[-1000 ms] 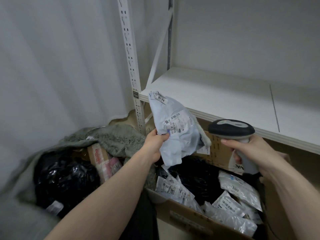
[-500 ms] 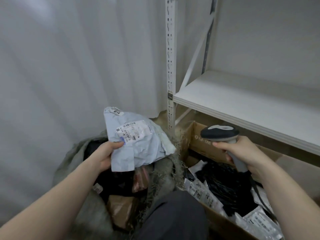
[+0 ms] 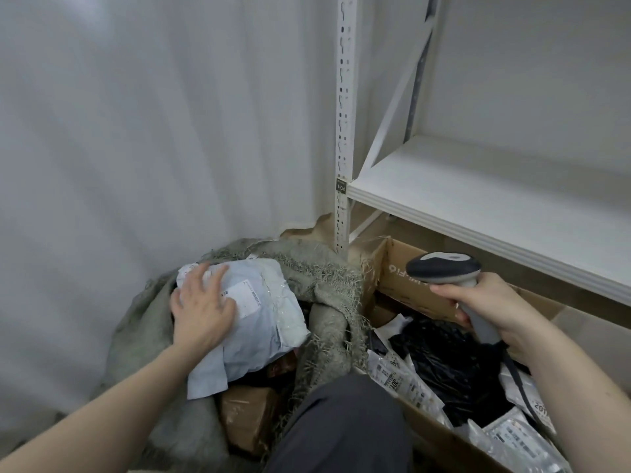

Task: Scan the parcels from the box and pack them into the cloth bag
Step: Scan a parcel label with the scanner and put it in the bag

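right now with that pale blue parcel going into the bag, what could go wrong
1. The pale blue plastic mailer parcel lies high on the pile under the flat left hand; it may slide off.
2. The frayed grey-green cloth bag rim sags inward and could snag it.
3. The grey handheld scanner cable trails over parcels in the cardboard box.

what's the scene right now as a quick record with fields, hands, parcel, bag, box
left hand: open, flat on the pale blue parcel
right hand: grips the scanner above the box
parcel: lies in the mouth of the cloth bag, label up
bag: grey-green, frayed rim, left of the box; a brown parcel lower inside
box: cardboard, under the shelf; holds clear labelled parcels and a black parcel
stage: parcel being pressed into the bag
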